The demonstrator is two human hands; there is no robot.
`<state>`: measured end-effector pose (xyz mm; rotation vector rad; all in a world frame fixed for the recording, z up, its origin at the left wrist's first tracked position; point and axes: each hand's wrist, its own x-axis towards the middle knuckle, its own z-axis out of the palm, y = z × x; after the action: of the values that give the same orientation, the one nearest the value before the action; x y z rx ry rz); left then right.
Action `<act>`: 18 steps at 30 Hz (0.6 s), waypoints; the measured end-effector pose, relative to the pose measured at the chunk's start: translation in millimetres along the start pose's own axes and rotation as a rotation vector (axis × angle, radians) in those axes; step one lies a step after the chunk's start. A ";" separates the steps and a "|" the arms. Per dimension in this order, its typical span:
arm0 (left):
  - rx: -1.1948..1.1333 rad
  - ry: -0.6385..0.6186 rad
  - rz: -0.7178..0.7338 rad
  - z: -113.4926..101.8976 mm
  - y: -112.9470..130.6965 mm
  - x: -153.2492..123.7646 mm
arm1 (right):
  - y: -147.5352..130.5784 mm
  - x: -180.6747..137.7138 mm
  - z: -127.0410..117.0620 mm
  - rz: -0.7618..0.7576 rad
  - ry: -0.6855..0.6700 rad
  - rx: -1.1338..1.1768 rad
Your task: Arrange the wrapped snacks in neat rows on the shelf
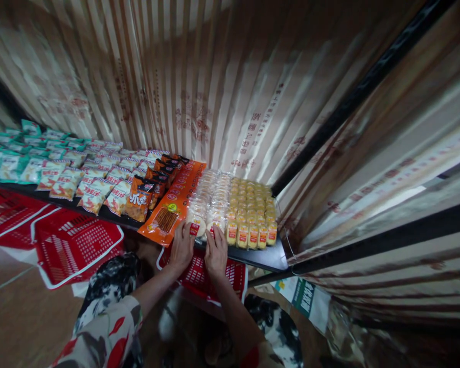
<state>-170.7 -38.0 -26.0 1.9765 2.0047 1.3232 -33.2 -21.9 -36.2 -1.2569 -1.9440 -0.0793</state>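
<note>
At the front of the shelf, my left hand [182, 249] is closed at the left side of a round pale cake [197, 228] in clear wrap with a red label. My right hand [216, 254] has its fingertips over another such wrapped cake at the front of the neighbouring row, covering much of its label. Behind both hands, rows of these clear-wrapped cakes [213, 191] run back toward the wall. To their right stand rows of small yellow packaged cakes [253, 209] with orange and red labels. An orange snack bag [174, 209] lies flat just left of my left hand.
Orange-and-black snack bags [140, 197], white snack bags [94, 194] and green bags [13, 164] fill the black shelf leftward. Red baskets [78, 245] with white rims sit below, one basket [235, 281] under my hands. A dark slanted post [329, 122] rises at the right before pleated sheeting [230, 76].
</note>
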 end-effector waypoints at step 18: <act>0.068 0.074 0.113 -1.5 4.8 16.7 | -0.7 0.3 -0.9 0.020 -0.001 0.031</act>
<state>-170.9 -25.7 -13.7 2.1312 2.0231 1.3880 -33.2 -22.4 -35.1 -1.2560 -1.9263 -0.0380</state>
